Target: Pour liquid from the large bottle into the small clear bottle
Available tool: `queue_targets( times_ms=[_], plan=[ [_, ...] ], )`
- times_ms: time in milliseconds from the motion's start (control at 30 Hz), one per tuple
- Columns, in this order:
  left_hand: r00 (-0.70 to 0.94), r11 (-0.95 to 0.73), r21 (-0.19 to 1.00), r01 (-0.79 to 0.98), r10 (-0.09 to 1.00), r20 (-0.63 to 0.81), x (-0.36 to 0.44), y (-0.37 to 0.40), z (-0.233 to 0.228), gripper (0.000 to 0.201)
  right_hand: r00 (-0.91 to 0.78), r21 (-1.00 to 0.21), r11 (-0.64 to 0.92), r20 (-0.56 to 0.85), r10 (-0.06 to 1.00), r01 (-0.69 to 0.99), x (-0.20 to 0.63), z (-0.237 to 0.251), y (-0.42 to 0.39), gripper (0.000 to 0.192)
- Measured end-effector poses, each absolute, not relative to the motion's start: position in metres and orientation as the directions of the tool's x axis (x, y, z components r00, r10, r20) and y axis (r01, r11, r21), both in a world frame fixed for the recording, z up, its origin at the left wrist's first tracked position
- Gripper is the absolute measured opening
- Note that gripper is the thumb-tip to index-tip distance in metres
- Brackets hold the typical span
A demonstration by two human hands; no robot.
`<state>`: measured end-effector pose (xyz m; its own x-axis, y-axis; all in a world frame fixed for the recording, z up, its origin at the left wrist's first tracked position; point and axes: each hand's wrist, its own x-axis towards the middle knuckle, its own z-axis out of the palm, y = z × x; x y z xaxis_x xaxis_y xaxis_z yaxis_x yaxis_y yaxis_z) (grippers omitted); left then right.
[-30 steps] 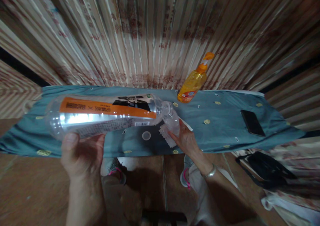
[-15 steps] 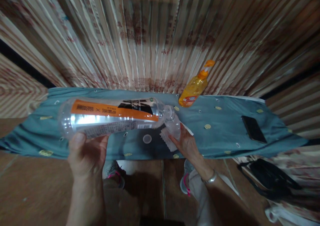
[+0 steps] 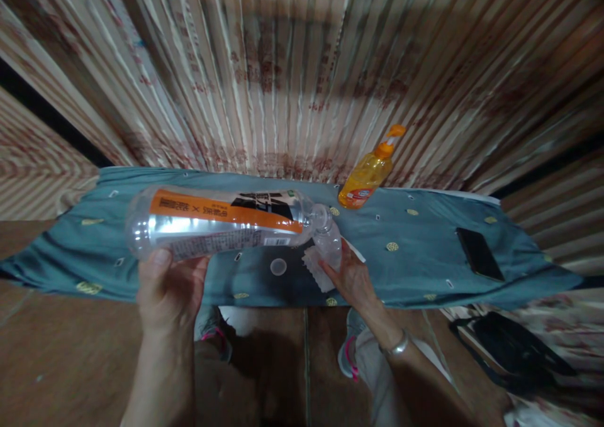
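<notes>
My left hand [image 3: 172, 292] is wrapped from below around a large clear plastic drink bottle [image 3: 221, 219] with an orange and silver label. The bottle lies nearly level above the cloth, its neck pointing right. At its mouth is the open top of a small clear plastic bottle [image 3: 329, 243], gripped by the fingers of my right hand [image 3: 355, 277]. Whether liquid passes between the two mouths, I cannot tell. Beside the small bottle and my right fingers shows a whitish piece with a jagged edge [image 3: 317, 270]. A round translucent cap [image 3: 278, 266] rests on the cloth between my hands.
A patterned teal cloth [image 3: 415, 270] covers the narrow table. Toward the back stands an orange pump bottle [image 3: 365, 178] with yellow liquid. A black phone [image 3: 479, 254] lies at the right. Behind hangs a pleated curtain [image 3: 292, 87]; a black bag [image 3: 523, 345] is at lower right.
The large bottle and my left hand have shifted slightly to the right. The view itself has moved a little. Both hands keep their holds, and the two bottle mouths stay together.
</notes>
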<state>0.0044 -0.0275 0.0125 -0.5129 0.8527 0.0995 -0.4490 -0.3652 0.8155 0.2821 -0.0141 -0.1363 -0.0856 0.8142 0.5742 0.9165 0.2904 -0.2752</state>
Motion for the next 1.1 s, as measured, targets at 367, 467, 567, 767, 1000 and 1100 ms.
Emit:
queue_targets(
  times_ms=[367,467,567,767,1000,1100],
  plan=[
    [-0.531,-0.333,0.828,-0.450,0.846,0.051,0.0019,-0.0238,0.0109,0.065,-0.100,-0.257,0.308,0.597,0.796,0.916,0.2842,-0.1405,-0.0128,0.074],
    [-0.540,-0.333,0.830,-0.448,0.841,0.045,0.0016,-0.0224,0.0105,0.065,-0.102,-0.247,0.303,0.595,0.797,0.921,0.2846,-0.1403,-0.0132,0.074],
    [-0.541,-0.334,0.827,-0.453,0.840,0.043,0.0016,-0.0219,0.0107,0.064,-0.114,-0.244,0.306,0.581,0.806,0.920,0.2846,-0.1402,-0.0140,0.073],
    [-0.534,-0.348,0.814,-0.465,0.844,0.056,0.0013,-0.0207,0.0102,0.063,-0.088,-0.273,0.289,0.569,0.817,0.918,0.2838,-0.1418,-0.0140,0.074],
    [-0.545,-0.340,0.818,-0.464,0.838,0.040,0.0035,-0.0219,0.0113,0.056,-0.104,-0.249,0.294,0.573,0.813,0.923,0.2830,-0.1406,-0.0132,0.074],
    [-0.551,-0.341,0.820,-0.460,0.834,0.037,0.0034,-0.0238,0.0120,0.059,-0.119,-0.223,0.305,0.593,0.796,0.926,0.2829,-0.1394,-0.0136,0.073]
  ],
)
